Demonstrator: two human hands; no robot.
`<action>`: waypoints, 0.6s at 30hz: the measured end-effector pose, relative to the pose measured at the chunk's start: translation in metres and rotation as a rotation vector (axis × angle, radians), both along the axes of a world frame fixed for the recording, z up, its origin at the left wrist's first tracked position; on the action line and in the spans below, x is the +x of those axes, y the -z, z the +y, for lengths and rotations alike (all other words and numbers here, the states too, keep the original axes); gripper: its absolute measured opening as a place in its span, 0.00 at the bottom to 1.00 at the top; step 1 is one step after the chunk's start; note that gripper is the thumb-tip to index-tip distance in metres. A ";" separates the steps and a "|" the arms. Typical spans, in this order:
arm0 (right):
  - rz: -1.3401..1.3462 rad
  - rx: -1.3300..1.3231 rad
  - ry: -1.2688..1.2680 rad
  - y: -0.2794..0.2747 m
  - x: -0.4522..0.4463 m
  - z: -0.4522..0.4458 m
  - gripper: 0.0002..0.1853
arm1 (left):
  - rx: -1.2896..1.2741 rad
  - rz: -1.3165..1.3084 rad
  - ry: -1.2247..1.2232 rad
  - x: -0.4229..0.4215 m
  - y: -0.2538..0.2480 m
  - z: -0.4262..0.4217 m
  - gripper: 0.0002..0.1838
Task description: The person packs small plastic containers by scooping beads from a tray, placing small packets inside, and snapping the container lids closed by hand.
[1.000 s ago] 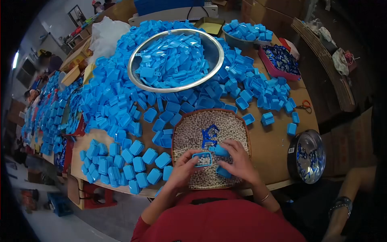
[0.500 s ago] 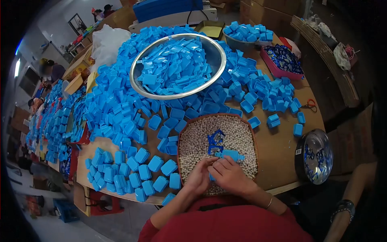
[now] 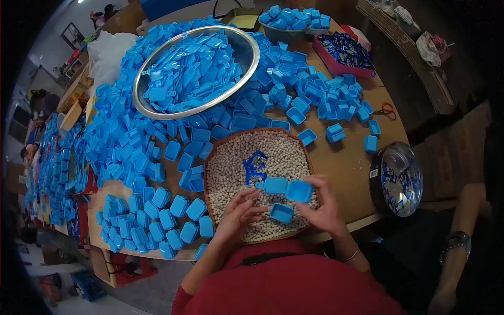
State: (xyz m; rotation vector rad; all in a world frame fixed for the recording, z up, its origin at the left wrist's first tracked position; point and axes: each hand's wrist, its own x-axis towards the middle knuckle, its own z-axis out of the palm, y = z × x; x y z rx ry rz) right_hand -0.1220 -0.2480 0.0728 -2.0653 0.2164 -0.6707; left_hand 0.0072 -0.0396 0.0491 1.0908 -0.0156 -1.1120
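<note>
Closed blue boxes point(image 3: 179, 206) at the near left corner of the table point(image 3: 344, 173). Right of these, at the middle of the near edge, a tray point(image 3: 262, 129) of pale beads point(image 3: 226, 157). Above its left part, the left hand point(image 3: 236, 216), apart from the right: fingers loosely curled, apparently without a grasp. Over the beads, a blue lid point(image 3: 275, 185) just beside an open blue box point(image 3: 299, 191), joined or not impossible to tell; nearer the body, a second open box point(image 3: 282, 212). Then the right hand point(image 3: 324, 210), thumb and fingers on the open blue box, forearm angled inward. Seems to be handling one opened box; any shift calls for light fingertip pressure, clear of the second. Farther right, a round tin point(image 3: 375, 191).
</note>
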 end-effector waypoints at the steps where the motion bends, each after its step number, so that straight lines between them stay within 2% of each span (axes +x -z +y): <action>1: -0.032 0.034 0.118 0.002 -0.009 -0.007 0.24 | 0.028 -0.090 0.036 -0.001 -0.003 0.003 0.22; 3: 0.016 0.093 0.327 0.025 -0.033 -0.031 0.22 | 0.213 -0.253 0.109 0.003 -0.008 0.012 0.19; 5: 0.146 -0.027 0.432 0.060 -0.055 -0.056 0.22 | 0.230 -0.600 0.046 0.001 0.006 0.016 0.16; 7: 0.293 -0.110 0.479 0.087 -0.068 -0.070 0.22 | 0.308 -0.931 0.116 0.004 0.001 0.011 0.16; 8: 0.322 -0.099 0.489 0.082 -0.068 -0.067 0.23 | 0.342 -1.104 0.146 0.010 -0.001 0.006 0.17; 9: 0.277 -0.176 0.490 0.076 -0.064 -0.066 0.23 | 0.305 -1.345 0.178 0.016 -0.001 -0.001 0.21; 11: 0.191 -0.326 0.502 0.065 -0.055 -0.060 0.24 | 0.314 -1.581 0.255 0.019 -0.005 -0.020 0.24; 12: 0.204 -0.306 0.495 0.058 -0.051 -0.058 0.25 | 0.311 -1.701 0.290 0.018 -0.008 -0.033 0.25; 14: 0.190 -0.267 0.430 0.052 -0.041 -0.057 0.24 | 0.298 -1.782 0.365 0.018 0.006 -0.051 0.29; 16: 0.175 -0.254 0.397 0.037 -0.029 -0.051 0.17 | 0.317 -1.823 0.456 0.020 0.016 -0.057 0.30; 18: 0.158 -0.219 0.355 0.027 -0.022 -0.048 0.13 | 0.331 -1.812 0.418 0.020 0.013 -0.052 0.29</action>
